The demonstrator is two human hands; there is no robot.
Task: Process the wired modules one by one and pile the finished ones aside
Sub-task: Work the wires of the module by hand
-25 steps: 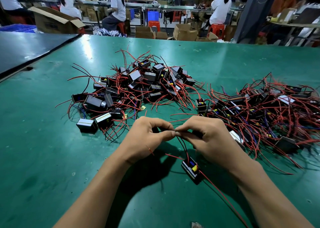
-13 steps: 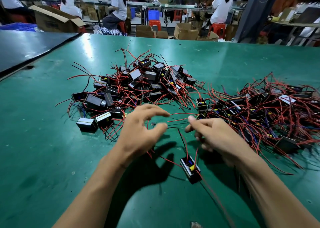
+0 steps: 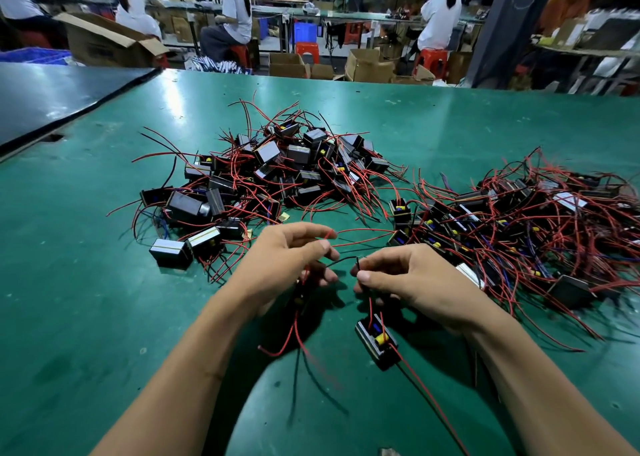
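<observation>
Right hand (image 3: 412,279) pinches one end of a thin black wire (image 3: 341,260) between thumb and forefinger. It is just above the wired module (image 3: 375,339), which lies on the green counter (image 3: 86,300) with a red lead (image 3: 433,400) trailing toward the near edge. Left hand (image 3: 287,265) curls its fingers round the wire's other end and some red wires (image 3: 298,331) that hang blurred beneath it. One pile of modules (image 3: 270,175) lies beyond the left hand, and a second pile (image 3: 519,220) spreads to the right.
</observation>
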